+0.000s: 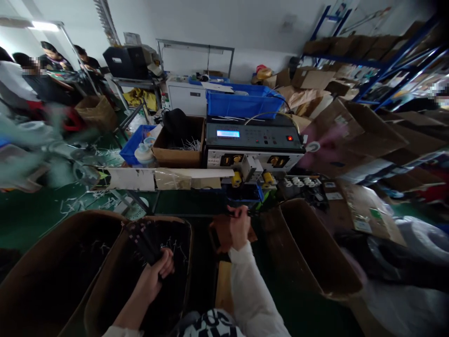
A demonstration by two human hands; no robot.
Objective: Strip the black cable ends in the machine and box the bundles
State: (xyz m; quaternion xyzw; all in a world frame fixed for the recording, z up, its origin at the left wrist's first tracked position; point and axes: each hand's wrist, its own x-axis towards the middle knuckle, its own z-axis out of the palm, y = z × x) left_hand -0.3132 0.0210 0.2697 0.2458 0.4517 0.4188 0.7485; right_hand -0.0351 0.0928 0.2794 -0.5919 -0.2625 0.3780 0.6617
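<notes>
My left hand [159,267] is closed around a bundle of black cables [145,238], held over an open box [191,234] with dark contents and some thin white pieces. In front of the machine [254,140], which has a lit blue display, my right hand [240,224] is raised with its fingers pinched together. Something dark and thin shows at those fingertips, too small to make out. Two yellow rollers [236,179] stick out at the machine's front, just beyond my right hand.
A second large box [52,224] stands at the far left, and an open carton [305,248] at the right. A blue bin [242,98] sits behind the machine. Blurred fans [313,146] flank the bench. Several people sit at the back left.
</notes>
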